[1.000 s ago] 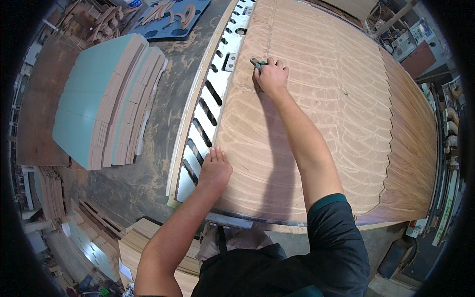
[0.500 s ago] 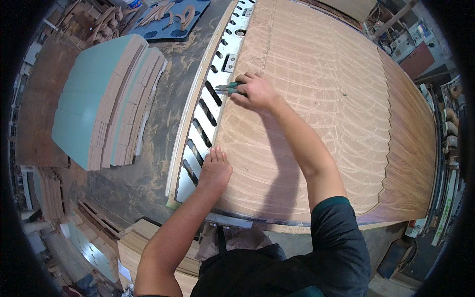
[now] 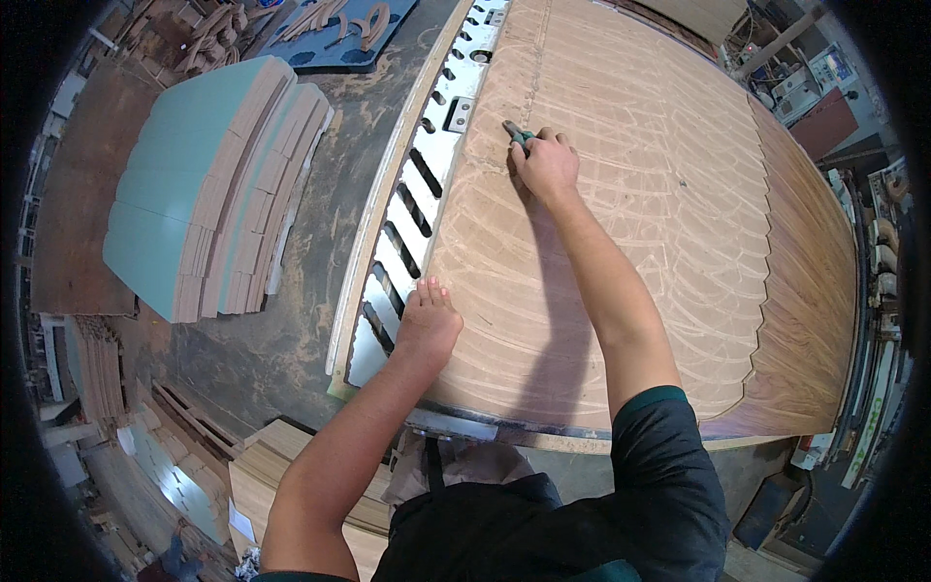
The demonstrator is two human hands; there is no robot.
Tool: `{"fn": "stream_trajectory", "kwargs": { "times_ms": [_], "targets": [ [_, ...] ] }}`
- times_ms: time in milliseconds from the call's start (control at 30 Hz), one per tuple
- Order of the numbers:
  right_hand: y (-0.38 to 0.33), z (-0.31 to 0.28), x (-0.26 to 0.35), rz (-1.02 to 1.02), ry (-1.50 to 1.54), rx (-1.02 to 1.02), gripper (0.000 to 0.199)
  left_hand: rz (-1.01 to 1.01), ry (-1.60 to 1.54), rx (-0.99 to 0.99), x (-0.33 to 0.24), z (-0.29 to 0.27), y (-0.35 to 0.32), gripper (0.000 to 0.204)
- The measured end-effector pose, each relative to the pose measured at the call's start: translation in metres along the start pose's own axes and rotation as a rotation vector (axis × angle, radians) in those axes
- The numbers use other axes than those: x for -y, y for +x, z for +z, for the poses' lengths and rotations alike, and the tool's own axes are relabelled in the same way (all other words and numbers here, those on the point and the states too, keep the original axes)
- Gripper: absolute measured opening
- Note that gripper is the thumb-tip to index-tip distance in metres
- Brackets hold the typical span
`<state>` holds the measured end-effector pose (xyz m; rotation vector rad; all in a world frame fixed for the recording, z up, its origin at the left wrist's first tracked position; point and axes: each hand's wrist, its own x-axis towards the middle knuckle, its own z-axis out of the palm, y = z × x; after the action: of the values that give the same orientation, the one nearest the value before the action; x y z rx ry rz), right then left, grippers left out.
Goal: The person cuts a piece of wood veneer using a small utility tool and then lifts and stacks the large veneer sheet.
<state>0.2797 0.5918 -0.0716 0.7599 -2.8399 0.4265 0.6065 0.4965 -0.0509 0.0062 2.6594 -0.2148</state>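
Note:
My right hand [image 3: 548, 167] grips a pair of pliers [image 3: 517, 133] with green handles, their jaws pointing up and left above the wooden board. The wide light-brown board [image 3: 621, 242] has curved tool marks across its top. My left hand [image 3: 430, 322] lies palm down on the board's left edge, fingers stretched out and holding nothing. Its fingertips are beside a white slotted strip [image 3: 364, 364] that runs along that edge. Dark diagonal slots and smaller holes line the strip.
Stacked panels with pale green faces [image 3: 165, 194] stand on the left. Farther back, curved wooden pieces [image 3: 373, 27] lie on a blue pallet [image 3: 339, 58]. A darker wood-grain surface [image 3: 805, 291] extends past the board's scalloped right edge. More boards [image 3: 272, 485] are at lower left.
My right hand has lifted the pliers from the slotted strip and moved right and slightly farther away, over the board. My left hand stays in about the same place.

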Motion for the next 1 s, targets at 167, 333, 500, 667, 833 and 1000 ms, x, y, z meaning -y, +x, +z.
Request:
{"fn": "stream_trajectory", "kwargs": {
  "times_ms": [167,333,500,667,833,1000],
  "targets": [
    [0.005,0.009,0.009,-0.027,0.022,-0.056,0.037,0.003,-0.013,0.004,0.000,-0.006,0.000,0.106],
    [0.015,0.014,0.022,-0.117,-0.003,-0.071,0.037,0.011,0.002,-0.188,0.000,0.006,-0.001,0.049],
    [0.009,0.010,0.030,-0.436,0.092,0.020,0.036,0.015,0.004,-0.161,0.000,-0.001,-0.003,0.050],
    [0.007,0.027,0.034,0.036,0.170,-0.155,0.034,0.022,0.011,-0.117,-0.001,-0.002,0.000,0.052],
    [-0.003,0.013,0.040,-0.218,0.083,-0.068,0.034,0.008,0.041,-0.037,-0.001,-0.003,0.000,0.089],
    [-0.015,0.022,0.021,-0.011,0.060,-0.184,0.030,0.026,-0.009,-0.139,0.000,0.002,-0.003,0.059]
  ]
}}
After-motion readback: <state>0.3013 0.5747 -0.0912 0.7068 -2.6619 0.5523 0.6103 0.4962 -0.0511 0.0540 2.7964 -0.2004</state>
